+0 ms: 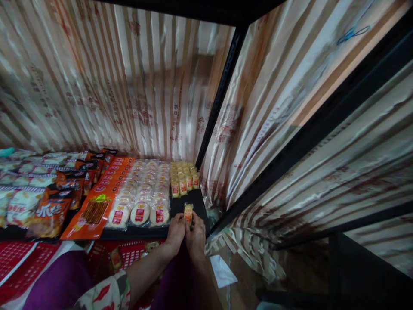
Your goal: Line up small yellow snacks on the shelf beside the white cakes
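Observation:
Between the fingers of my left hand [176, 230] and my right hand [196, 232] is a small yellow snack packet [188, 211] with a red and orange label, held upright over the front of the black shelf [180, 204]. Both hands are closed around its lower part. Just behind it, similar yellow packets [183, 181] stand in rows at the shelf's right corner. To the left of my hands lie rows of round white wrapped crackers [140, 213] with red labels.
Orange flat snack packs [92, 211] and orange-black bags [53, 211] line the shelf further left. Below its front edge are red baskets [129, 254] with loose packets. A black post [222, 94] rises at the corner before striped curtains [155, 86]. White paper [222, 271] lies on the floor.

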The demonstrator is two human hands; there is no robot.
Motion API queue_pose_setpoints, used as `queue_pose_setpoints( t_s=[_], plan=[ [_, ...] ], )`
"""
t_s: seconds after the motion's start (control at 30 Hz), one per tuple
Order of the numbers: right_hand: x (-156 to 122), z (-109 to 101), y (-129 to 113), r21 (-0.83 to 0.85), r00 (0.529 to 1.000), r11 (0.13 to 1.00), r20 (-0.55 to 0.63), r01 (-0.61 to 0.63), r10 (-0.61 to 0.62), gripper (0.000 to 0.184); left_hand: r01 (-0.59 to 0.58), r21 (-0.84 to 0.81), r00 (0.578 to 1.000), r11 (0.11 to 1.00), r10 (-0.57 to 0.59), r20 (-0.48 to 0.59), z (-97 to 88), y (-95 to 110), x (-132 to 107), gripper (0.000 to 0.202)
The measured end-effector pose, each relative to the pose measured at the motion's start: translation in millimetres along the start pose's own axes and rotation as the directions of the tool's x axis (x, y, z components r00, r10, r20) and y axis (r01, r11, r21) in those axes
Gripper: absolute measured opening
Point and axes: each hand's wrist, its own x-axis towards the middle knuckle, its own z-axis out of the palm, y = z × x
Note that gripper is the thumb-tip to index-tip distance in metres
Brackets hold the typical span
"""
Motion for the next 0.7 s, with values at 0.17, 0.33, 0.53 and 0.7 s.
queue_pose_setpoints(
  t_s=[0.17, 0.33, 0.53, 0.7],
  plan=[
    [2.5, 2.7, 0.4, -0.06, 1.0, 0.998, -0.019, 0.018, -0.019, 0.04, -0.013, -0.056, 1.0, 0.998, 0.012, -0.011, 5.4, -2.6, 5.5, 0.009],
    [6.8, 7.8, 3.9, -0.105, 0.999, 0.994, -0.032, 0.013, -0.016, 0.04, 0.028, 0.003, 1.0, 1.0, -0.028, -0.008, 11.3, 0.5, 12.4, 0.01],
    [14.8, 13.4, 8.8, -0.081, 0.997, 0.997, -0.079, 0.003, -0.009, 0.041, 0.002, -0.004, 0.999, 1.0, -0.002, -0.052, 15.5, 4.2, 18.0, 0.013],
    [24.6, 16.7, 8.2, -0.058, 0.997, 0.998, -0.069, -0.028, 0.024, 0.043, -0.011, -0.024, 0.999, 1.0, 0.009, -0.049, 19.6, 4.4, 24.2, 0.013]
  ],
)
